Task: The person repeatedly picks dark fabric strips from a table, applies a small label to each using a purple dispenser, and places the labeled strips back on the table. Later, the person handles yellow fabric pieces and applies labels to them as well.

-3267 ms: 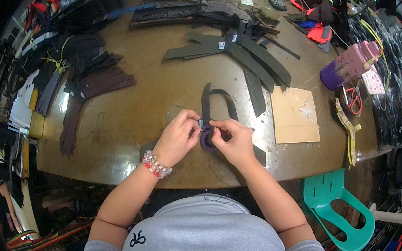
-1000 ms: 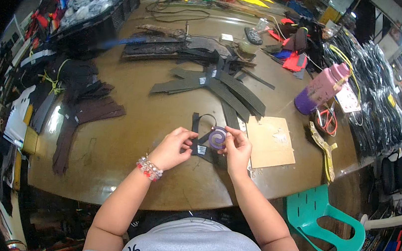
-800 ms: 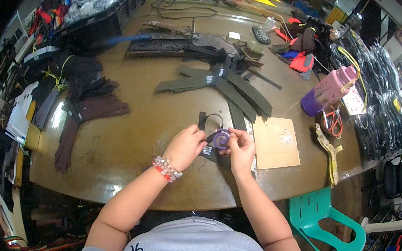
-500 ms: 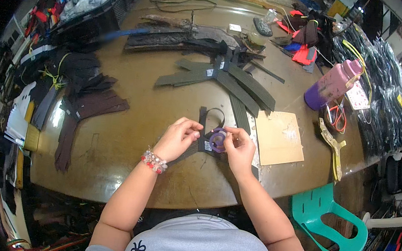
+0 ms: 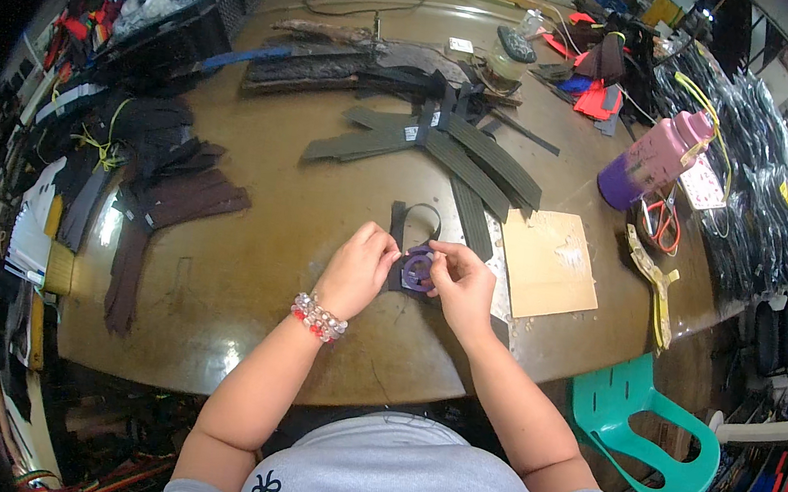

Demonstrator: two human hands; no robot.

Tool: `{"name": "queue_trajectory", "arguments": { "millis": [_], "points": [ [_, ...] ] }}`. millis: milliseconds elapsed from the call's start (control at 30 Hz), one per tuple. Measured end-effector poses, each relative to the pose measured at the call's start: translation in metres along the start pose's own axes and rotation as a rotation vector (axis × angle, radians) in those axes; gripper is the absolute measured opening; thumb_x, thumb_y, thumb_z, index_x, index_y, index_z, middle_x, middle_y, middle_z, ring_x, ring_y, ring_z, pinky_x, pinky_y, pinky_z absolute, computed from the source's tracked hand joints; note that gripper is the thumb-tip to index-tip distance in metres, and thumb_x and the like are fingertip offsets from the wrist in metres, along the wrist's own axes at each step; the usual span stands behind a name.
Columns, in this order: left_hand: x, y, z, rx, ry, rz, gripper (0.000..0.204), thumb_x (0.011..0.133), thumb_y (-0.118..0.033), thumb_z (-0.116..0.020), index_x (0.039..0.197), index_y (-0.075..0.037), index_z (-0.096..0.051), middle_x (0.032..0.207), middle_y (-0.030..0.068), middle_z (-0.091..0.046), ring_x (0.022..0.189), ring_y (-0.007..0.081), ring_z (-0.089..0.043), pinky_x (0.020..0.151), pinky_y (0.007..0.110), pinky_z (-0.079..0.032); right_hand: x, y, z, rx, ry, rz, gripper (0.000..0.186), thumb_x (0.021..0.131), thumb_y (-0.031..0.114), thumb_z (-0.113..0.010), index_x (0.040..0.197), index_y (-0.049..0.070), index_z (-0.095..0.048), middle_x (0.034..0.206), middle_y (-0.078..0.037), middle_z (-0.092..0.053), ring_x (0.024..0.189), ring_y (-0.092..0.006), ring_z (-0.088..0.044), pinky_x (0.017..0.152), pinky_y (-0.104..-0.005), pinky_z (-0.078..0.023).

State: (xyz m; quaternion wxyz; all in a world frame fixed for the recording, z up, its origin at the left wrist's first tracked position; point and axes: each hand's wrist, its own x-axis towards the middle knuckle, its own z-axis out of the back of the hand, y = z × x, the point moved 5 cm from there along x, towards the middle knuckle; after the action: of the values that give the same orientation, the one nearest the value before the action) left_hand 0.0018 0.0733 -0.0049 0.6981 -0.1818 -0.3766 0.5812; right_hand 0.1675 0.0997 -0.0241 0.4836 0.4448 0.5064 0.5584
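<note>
I can make out no printed words here; the lettering is too small or blurred. Two little white labels point(image 5: 412, 134) sit on the dark olive elastic straps point(image 5: 481, 176) stacked ahead of me, their print only a grey smudge. A tiny pale label point(image 5: 149, 219) stands on the dark maroon strips point(image 5: 198, 200) off to my left. A yellow label point(image 5: 787, 195) shows on the plastic-wrapped black goods point(image 5: 746, 225) at my far right, too faint to read. On the chest of my grey shirt point(image 5: 414, 480) is a curling black mark point(image 5: 266, 484). Between my left hand point(image 5: 357, 269) and right hand point(image 5: 464, 289), I can decipher nothing on the purple roll point(image 5: 418, 271).
</note>
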Motion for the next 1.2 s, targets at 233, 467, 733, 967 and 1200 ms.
{"name": "queue_trajectory", "arguments": {
  "millis": [233,467,733,967,1200],
  "points": [
    [0.002,0.002,0.007,-0.228,0.033,0.015,0.008,0.086,-0.007,-0.063,0.091,-0.002,-0.059,0.093,0.0133,-0.057,0.080,0.0303,-0.060,0.070,0.038,-0.050,0.003,0.001,0.004,0.012,-0.011,-0.028,0.019,0.094,0.006,-0.055,0.108,-0.004,-0.063,0.078,-0.004,-0.062,0.063,-0.0081,-0.060,0.050,-0.0222,-0.052],
    [0.011,-0.005,-0.007,0.194,0.125,-0.165,0.009,0.091,-0.009,-0.058,0.092,-0.001,-0.058,0.095,0.0124,-0.055,0.083,0.0280,-0.061,0.073,0.037,-0.052,0.005,0.004,0.014,0.210,-0.107,-0.011,0.019,0.097,0.007,-0.051,0.108,-0.006,-0.059,0.083,-0.007,-0.060,0.067,-0.0107,-0.061,0.051,-0.0249,-0.057],
    [0.007,0.006,0.013,-0.204,0.053,0.151,0.008,0.092,-0.008,-0.057,0.093,-0.001,-0.061,0.098,0.0136,-0.057,0.076,0.0216,-0.063,0.066,0.034,-0.052,0.003,0.004,0.012,0.241,-0.087,0.001,0.018,0.094,0.004,-0.054,0.108,-0.005,-0.060,0.076,-0.002,-0.056,0.064,-0.0087,-0.059,0.053,-0.0261,-0.058],
    [0.008,-0.001,0.001,0.025,0.021,0.046,0.011,0.086,-0.011,-0.064,0.088,-0.001,-0.061,0.089,0.0143,-0.057,0.076,0.0286,-0.060,0.071,0.038,-0.050,-0.001,0.002,0.004,0.073,-0.011,0.005,0.017,0.091,0.005,-0.058,0.104,-0.004,-0.065,0.072,-0.002,-0.061,0.061,-0.0057,-0.057,0.052,-0.0216,-0.051],
    [0.008,0.017,-0.003,-0.087,-0.032,0.115,0.013,0.088,-0.012,-0.064,0.088,0.001,-0.060,0.086,0.0135,-0.057,0.074,0.0264,-0.060,0.069,0.036,-0.049,0.001,0.004,-0.005,-0.197,0.016,0.087,0.018,0.087,0.008,-0.063,0.101,-0.002,-0.069,0.065,-0.001,-0.061,0.056,-0.0044,-0.054,0.053,-0.0221,-0.044]
  ]
}}
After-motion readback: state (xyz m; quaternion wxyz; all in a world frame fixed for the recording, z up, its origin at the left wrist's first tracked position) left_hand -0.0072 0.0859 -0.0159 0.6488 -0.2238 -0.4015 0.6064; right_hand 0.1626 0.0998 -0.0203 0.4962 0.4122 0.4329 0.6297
